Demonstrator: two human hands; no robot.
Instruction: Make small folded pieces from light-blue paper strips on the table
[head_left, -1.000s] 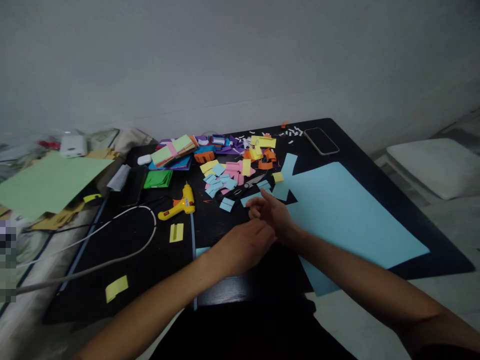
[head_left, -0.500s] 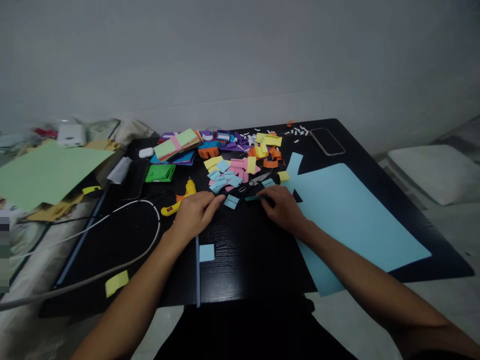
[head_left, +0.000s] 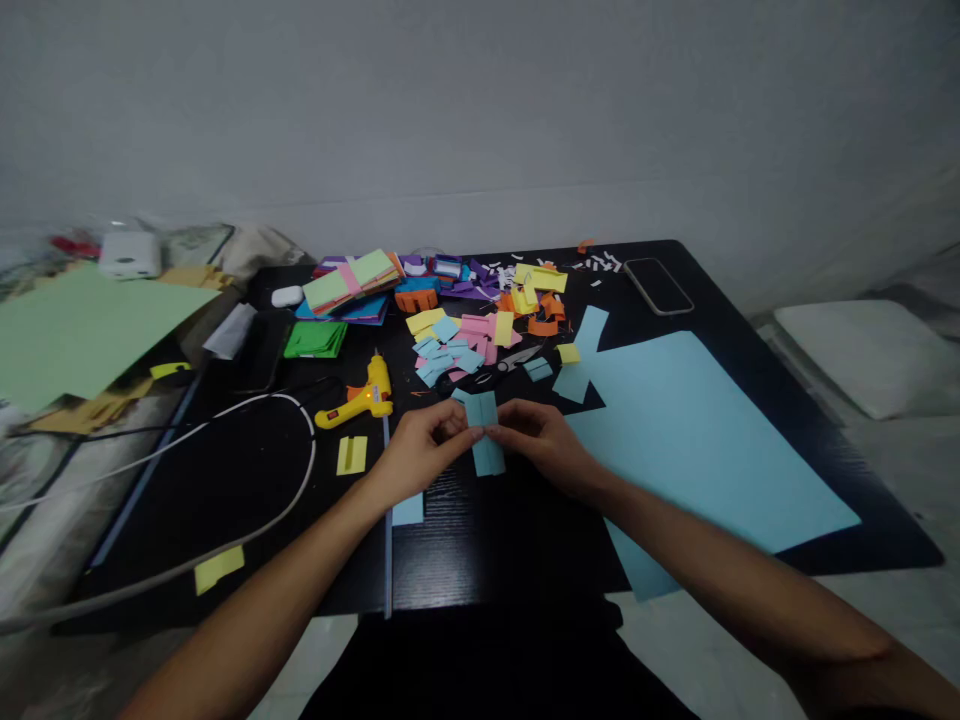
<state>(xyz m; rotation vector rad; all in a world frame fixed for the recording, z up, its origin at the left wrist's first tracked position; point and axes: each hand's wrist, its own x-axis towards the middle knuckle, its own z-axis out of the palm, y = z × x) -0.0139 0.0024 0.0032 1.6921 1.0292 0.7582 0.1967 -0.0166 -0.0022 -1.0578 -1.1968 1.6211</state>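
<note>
My left hand (head_left: 429, 442) and my right hand (head_left: 541, 440) meet over the black table, both pinching a creased light blue paper strip (head_left: 489, 460) between thumbs and fingers. The strip stands upright in the view, one end above the thumbs and one below. Behind it lie small folded blue pieces (head_left: 442, 360) and a pair of scissors (head_left: 517, 360). A yellow glue gun (head_left: 367, 393) rests left of my left hand, with a folded yellow piece (head_left: 352, 455) below it. Under my left wrist shows a blue square (head_left: 409, 510).
A large light blue sheet (head_left: 697, 440) covers the table's right part. A phone (head_left: 658, 286) lies at the back right. At left, a white cable (head_left: 311, 450) loops over the table (head_left: 255, 480). Bundled coloured papers (head_left: 352, 283) lie at the back.
My hands have come together, and both now hold the blue strip. The glue gun's body and a yellow piece beside my left hand have come into view.
</note>
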